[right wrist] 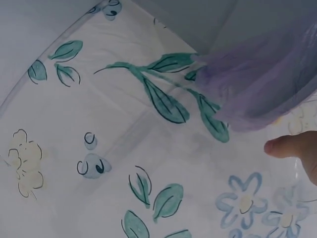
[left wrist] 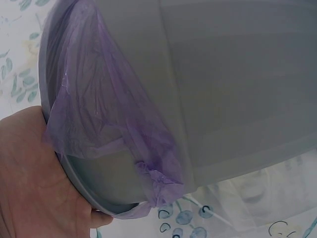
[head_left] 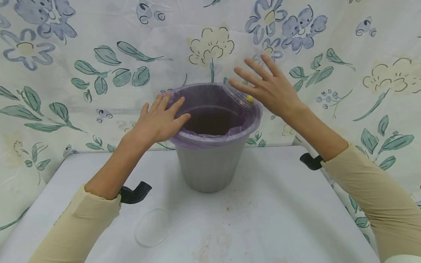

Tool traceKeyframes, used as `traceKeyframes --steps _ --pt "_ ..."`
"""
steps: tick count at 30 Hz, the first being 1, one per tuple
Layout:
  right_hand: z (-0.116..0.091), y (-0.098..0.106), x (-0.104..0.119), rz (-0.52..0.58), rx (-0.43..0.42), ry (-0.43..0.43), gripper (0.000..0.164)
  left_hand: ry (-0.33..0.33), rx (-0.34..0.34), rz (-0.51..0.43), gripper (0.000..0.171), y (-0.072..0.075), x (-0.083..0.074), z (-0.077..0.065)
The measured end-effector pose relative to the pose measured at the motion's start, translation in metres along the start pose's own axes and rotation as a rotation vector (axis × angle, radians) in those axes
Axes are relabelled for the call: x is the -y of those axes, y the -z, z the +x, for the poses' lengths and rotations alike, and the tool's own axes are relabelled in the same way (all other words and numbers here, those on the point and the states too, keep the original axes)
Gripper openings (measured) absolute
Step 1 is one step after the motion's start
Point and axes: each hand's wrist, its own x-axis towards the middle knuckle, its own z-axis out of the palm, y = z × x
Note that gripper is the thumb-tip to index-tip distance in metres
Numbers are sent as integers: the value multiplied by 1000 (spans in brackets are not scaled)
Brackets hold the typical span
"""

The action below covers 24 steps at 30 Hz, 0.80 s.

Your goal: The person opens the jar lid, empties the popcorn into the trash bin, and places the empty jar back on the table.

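Note:
A grey trash bin stands upright on the table, lined with a purple bag folded over its rim. My left hand rests on the bin's left rim, fingers spread. In the left wrist view, the palm and thumb lie along that rim. At the right, my right hand is raised over the rim with straight, spread fingers and holds nothing. Just below its fingers, a clear ridged plastic container tilts inside the bin's mouth, a small yellow piece at its end. The right wrist view shows one fingertip beside the bag.
A clear round lid lies on the white table at the front left. Small brown specks mark the tabletop before the bin. Floral cloth hangs behind. Part of a white round object shows at the lower right corner.

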Motion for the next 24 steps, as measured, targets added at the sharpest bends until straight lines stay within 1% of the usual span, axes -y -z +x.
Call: traceKeyframes --steps 4,9,16,19,22,24 --pt "0 0 0 -36 -9 5 118 2 -5 1 71 -1 0 0" --pt "-1 -2 3 -90 -31 23 118 0 -13 5 71 -2 1 0" --pt "-2 -7 3 -108 -109 26 119 -3 -12 3 71 -2 1 0" --pt "-2 -8 2 -126 -124 33 120 -4 -13 5 70 -2 1 0" --pt "-2 -7 2 -124 -103 35 120 -9 -13 7 70 -1 1 0" --pt "-2 -6 3 -99 -90 20 119 -11 -13 6 70 -1 1 0"
